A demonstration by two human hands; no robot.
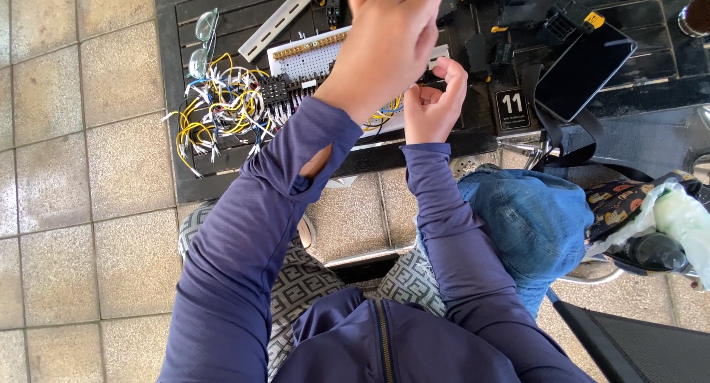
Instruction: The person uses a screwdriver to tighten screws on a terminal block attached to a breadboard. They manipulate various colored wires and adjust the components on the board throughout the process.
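Observation:
My left hand (388,42) is raised high toward the camera, fingers loosely together, nothing visible in it; it covers part of the white perforated board (310,57) on the dark slatted table (473,135). My right hand (435,100) hovers over the board's right end with fingers curled toward the thumb; whether it pinches something small is unclear. A tangle of yellow, white and blue wires (222,109) lies left of the board, beside black connector blocks (275,93).
Eyeglasses (201,42) and a metal rail (275,24) lie at the table's left. A dark phone (584,68), black parts (562,17) and a small numbered sign (512,105) sit right. A plastic bag (677,220) is at the right; tiled floor is to the left.

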